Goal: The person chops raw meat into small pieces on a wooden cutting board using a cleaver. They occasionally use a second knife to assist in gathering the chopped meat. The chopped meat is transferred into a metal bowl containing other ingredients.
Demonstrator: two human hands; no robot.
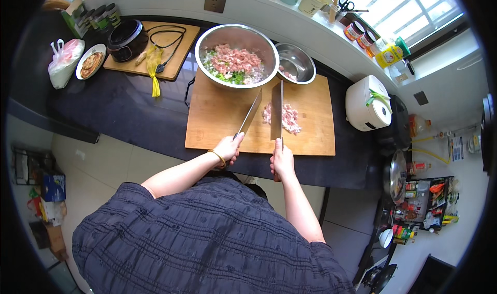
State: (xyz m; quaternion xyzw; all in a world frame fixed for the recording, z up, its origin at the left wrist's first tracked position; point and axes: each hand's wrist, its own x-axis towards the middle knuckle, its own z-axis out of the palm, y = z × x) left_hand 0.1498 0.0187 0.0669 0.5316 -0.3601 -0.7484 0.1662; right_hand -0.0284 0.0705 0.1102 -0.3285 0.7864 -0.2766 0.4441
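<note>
My left hand [227, 149] is closed round the handle of a knife [250, 113], its blade slanting up and away over the board. In my right hand [282, 162] is a cleaver [277, 110], its broad blade pointing away from me. Chopped pink meat [291, 119] lies on the wooden cutting board [217, 123], mostly right of the cleaver, with a little showing on its left. Behind the blades, a large steel bowl [200, 61] holds minced meat [234, 59] over chopped greens and pale bits. A smaller steel bowl [303, 61] beside it contains some meat.
A white rice cooker [366, 107] with green onion on its lid stands right of the board. On the left, a second board [189, 40] carries a black pot [128, 41], a cord and a yellow bag [154, 66]. A plate of flatbread [92, 63] and a white bag [66, 61] sit farther left.
</note>
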